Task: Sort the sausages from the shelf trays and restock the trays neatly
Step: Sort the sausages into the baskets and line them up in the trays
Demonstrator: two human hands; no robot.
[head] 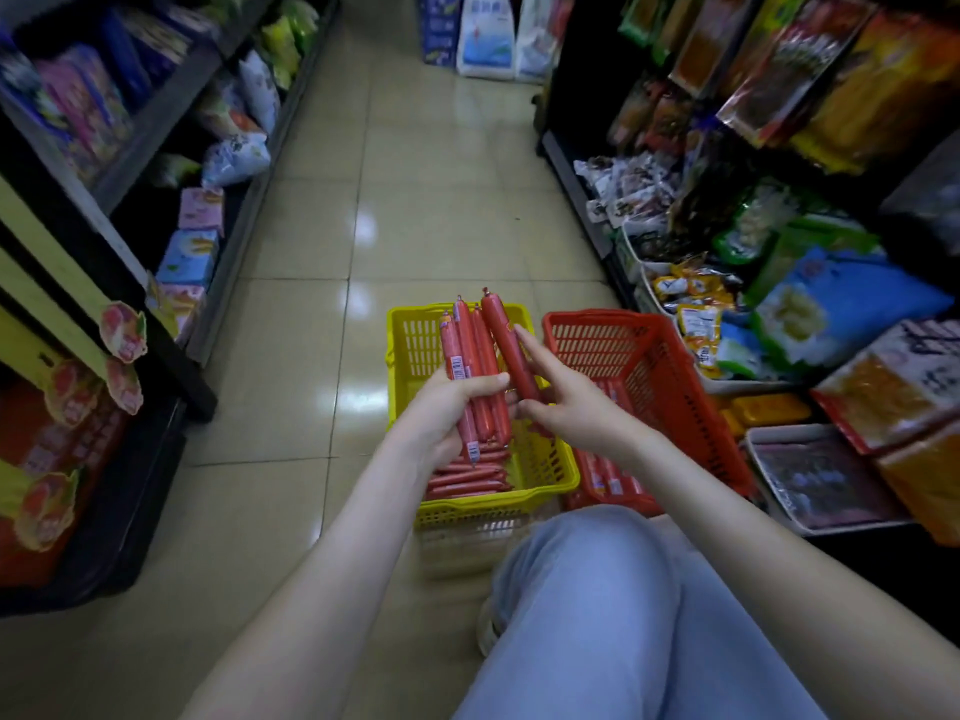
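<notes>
My left hand [447,407] grips a bundle of several thin red sausages [470,356], held upright over the yellow basket [545,467]. My right hand [566,402] pinches one thicker red sausage [511,350] between thumb and straight fingers, right beside the bundle. More thin sausages [467,478] lie stacked flat in the yellow basket. The red basket [675,376] to its right holds a few sausages [608,480] at its near end.
Both baskets stand on the tiled aisle floor [322,252]. Shelves of packaged snacks line the left [130,122] and right [779,200] sides. A tray [826,480] sits low at the right. My knee in light jeans [597,615] is below the baskets.
</notes>
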